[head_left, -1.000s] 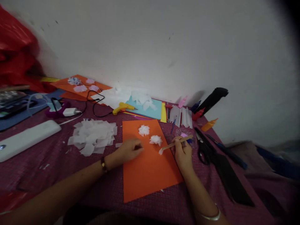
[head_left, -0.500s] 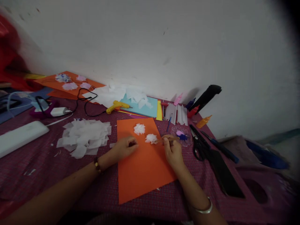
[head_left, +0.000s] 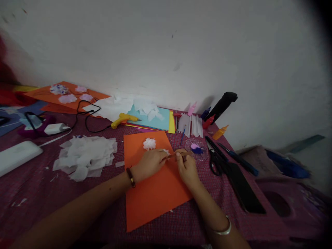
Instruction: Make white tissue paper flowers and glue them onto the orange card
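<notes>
Tissue tuft (head_left: 166, 151) sits far on the orange sheet (head_left: 153, 197), mostly hidden under the curled left hand (head_left: 149, 163); I can't tell whether that hand grips it. The right hand (head_left: 188, 169) pinches a thin stick (head_left: 181, 155) against the tuft. Too hard a poke could tear the tissue.

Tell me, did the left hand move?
Yes. The left hand slid right across the orange paper sheet, up to the nearer white tissue flower.

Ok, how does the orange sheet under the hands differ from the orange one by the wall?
The near orange sheet lies under the left hand and right hand; the far orange sheet is untouched. The near one shows white puffs, the far one pinkish puffs. Both lie flat.
</notes>
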The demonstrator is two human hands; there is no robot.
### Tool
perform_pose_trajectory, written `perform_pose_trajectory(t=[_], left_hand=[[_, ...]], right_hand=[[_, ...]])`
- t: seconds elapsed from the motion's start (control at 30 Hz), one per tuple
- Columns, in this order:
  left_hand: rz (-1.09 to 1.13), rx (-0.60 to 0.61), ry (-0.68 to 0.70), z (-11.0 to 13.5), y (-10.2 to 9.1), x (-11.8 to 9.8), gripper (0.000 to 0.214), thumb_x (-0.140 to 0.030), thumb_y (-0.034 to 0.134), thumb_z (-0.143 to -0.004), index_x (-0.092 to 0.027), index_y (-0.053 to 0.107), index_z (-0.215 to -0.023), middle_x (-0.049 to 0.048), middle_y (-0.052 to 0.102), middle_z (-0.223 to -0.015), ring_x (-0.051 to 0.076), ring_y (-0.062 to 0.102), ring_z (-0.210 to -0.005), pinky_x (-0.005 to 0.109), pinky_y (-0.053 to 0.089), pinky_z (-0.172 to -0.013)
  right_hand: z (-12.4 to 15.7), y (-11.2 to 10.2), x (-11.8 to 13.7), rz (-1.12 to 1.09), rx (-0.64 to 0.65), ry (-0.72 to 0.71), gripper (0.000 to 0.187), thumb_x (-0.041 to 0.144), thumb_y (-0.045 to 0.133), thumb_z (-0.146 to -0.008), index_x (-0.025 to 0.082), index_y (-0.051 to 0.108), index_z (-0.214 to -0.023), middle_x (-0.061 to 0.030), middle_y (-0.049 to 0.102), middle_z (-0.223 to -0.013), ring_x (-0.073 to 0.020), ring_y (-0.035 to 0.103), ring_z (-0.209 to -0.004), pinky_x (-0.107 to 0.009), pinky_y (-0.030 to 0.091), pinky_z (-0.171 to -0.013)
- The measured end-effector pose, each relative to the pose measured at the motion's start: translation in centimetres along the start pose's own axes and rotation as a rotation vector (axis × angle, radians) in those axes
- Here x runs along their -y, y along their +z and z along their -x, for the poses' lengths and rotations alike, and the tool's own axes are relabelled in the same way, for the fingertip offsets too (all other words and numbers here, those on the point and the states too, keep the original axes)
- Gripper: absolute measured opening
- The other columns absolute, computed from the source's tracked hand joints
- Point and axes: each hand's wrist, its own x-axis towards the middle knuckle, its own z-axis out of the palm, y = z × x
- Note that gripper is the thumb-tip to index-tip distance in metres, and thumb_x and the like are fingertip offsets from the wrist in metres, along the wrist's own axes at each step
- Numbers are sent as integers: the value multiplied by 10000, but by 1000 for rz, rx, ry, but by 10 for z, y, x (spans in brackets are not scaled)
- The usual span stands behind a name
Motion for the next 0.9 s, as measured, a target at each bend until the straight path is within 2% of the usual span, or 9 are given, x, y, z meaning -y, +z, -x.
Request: perform_pose_trajectory(t=[0.17, 0.4, 0.53, 0.6, 0.7, 0.77, 0.83, 0.9], left_hand=[[-29, -28, -49, -4, 10, 4, 194, -179, 461, -880, -189, 648, -830, 57, 638, -813, 188, 564, -708, 304, 385, -646], [9, -26, -53, -5, 7, 2, 176, -154, 462, -859, -201, 628, -824, 46, 645, -849, 183, 567, -739, 296, 383, -657], [59, -34, -15, 11, -2, -12, 109, -178, 469, -861, -207, 574, -855, 35, 632, -864, 177, 562, -762, 292, 386, -656], [-21, 27, 22, 27, -9, -18, 37, -217, 510, -848, -205, 535, -825, 31, 620, -806, 173, 543, -697, 292, 363, -589], [-220, 173, 172, 59, -28, -17, 119, -205, 514, -845, -204, 491, -729, 42, 611, -787, 169, 522, -676, 304, 336, -555], [-312, 221, 180, 81, -49, -7, 183, -179, 483, -862, -200, 481, -680, 42, 599, -754, 162, 514, -669, 303, 336, -563], [-358, 164, 62, 102, -77, 10, 230, -200, 459, -889, -194, 499, -663, 40, 585, -719, 156, 508, -660, 295, 353, -591], [-382, 8, -94, 119, -106, 32, 245, -256, 461, -906, -189, 538, -683, 51, 592, -744, 168, 524, -708, 300, 390, -661]], right_hand=[[-2, -5, 3, -56, -24, 28, 282, 295, 389, -928, 192, 589, -759, -43, 651, -720, -167, 603, -636, -267, 440, -589], [0, -11, -4, -262, -169, 220, 265, 383, 424, -924, 185, 579, -839, 4, 554, -616, -140, 522, -521, -248, 389, -482], [-1, -11, -7, -469, -208, 328, 252, 419, 519, -865, 187, 581, -789, 34, 516, -553, -114, 466, -457, -227, 356, -431], [-3, -11, -9, -593, -236, 407, 245, 430, 584, -811, 187, 593, -780, 35, 528, -543, -108, 457, -439, -220, 346, -405], [-7, -10, -11, -716, -282, 543, 242, 422, 669, -721, 188, 612, -749, 29, 551, -554, -99, 460, -430, -209, 345, -382], [-8, -9, -13, -780, -281, 628, 246, 410, 713, -661, 195, 618, -734, 25, 557, -564, -102, 477, -443, -204, 363, -374], [-8, -8, -13, -795, -282, 666, 244, 406, 725, -638, 200, 625, -723, 14, 561, -576, -111, 493, -460, -205, 378, -363], [-6, -7, -14, -778, -273, 654, 224, 402, 712, -651, 204, 634, -722, 1, 565, -595, -121, 503, -476, -211, 388, -357]])
